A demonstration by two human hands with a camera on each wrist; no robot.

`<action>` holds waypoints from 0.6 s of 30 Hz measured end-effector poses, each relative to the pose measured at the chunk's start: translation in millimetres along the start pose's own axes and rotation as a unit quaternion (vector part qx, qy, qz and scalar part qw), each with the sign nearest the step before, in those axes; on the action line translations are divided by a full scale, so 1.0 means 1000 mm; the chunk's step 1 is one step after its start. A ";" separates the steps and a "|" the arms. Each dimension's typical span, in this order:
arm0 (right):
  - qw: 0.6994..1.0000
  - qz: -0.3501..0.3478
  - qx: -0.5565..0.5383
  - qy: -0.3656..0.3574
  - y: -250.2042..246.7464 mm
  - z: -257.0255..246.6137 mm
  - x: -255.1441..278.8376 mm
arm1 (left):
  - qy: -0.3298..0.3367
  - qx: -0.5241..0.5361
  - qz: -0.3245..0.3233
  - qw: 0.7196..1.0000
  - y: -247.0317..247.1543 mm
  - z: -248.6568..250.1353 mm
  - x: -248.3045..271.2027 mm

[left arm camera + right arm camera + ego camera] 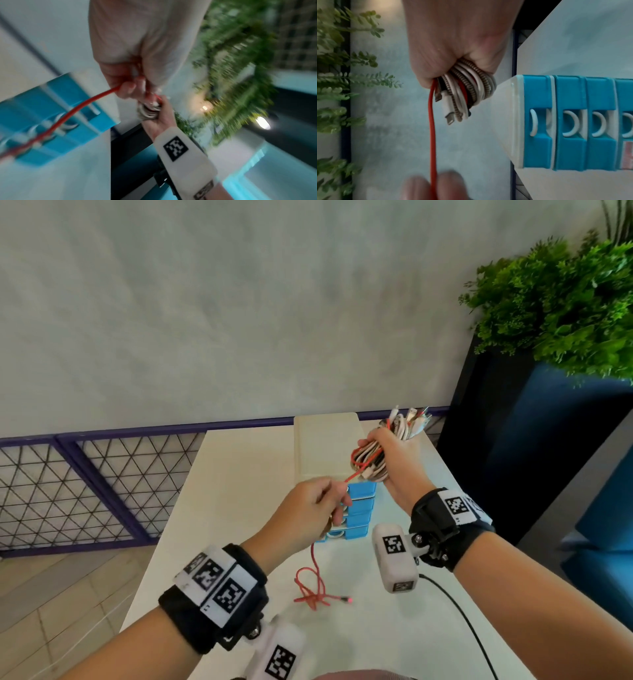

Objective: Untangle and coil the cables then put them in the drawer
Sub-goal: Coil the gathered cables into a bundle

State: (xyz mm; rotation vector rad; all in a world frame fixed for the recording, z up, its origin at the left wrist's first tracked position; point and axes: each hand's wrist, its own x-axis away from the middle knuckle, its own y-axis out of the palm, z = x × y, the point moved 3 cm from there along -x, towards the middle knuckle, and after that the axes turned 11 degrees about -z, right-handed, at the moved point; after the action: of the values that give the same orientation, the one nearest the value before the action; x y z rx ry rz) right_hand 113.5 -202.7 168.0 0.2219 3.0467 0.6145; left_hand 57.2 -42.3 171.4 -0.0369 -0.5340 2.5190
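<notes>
A bundle of coiled cables (371,458), white, spiral-wrapped and red, is gripped in the right hand (394,460), held up above the table (239,474) just beside the top of the drawer unit (356,508). A red cable (317,573) runs out of that bundle, is pinched between the fingers of the left hand (315,508), and trails down to a loose knotted heap on the tabletop near the front edge. The step in hand is judged to be the coiling of this last red cable onto the bundle; no drawer is seen to be open, and none of the cables has yet been stowed. The next move appears to call for the slack to be drawn up and the knot in the heap to be worked loose before it is wound in, with the bundle kept firmly clasped so that the finished loops are not spilled. Open tabletop is seen on the left of the unit, whereas the right is hemmed in by a dark planter (496,440) with green foliage. A thin black lead (462,611) lies across the near right of the table and could be snagged.
</notes>
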 end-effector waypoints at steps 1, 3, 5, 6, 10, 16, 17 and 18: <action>1.000 0.002 -0.016 -0.007 -0.002 -0.006 -0.001 | -0.021 0.063 -0.061 0.996 0.003 -0.006 0.003; 0.998 -0.003 -0.064 -0.016 -0.004 -0.016 -0.003 | -0.046 0.131 -0.190 0.972 0.008 -0.021 0.011; 0.991 -0.026 -0.129 -0.013 -0.004 -0.024 -0.006 | -0.081 0.121 -0.287 0.947 0.008 -0.041 0.019; 0.988 -0.045 -0.149 -0.005 -0.003 -0.028 -0.006 | -0.105 0.096 -0.301 0.943 0.005 -0.049 0.021; 0.986 -0.132 -0.074 0.062 0.003 -0.031 0.000 | -0.087 -0.122 -0.147 0.978 -0.023 -0.056 0.005; 0.961 -0.229 0.087 0.128 0.015 -0.011 0.013 | 0.101 -0.292 0.077 0.948 -0.045 -0.007 -0.012; 0.956 -0.243 0.107 0.127 0.016 -0.008 0.015 | 0.117 -0.303 0.090 0.942 -0.046 -0.001 -0.013; 0.950 -0.256 0.126 0.128 0.018 -0.007 0.018 | 0.128 -0.309 0.096 0.937 -0.048 0.004 -0.014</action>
State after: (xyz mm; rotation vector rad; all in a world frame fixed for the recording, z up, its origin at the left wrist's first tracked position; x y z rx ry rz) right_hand 97.4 -186.3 181.2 -0.6789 3.2050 0.2291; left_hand 93.5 -15.1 191.9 -0.6710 -1.2337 2.3688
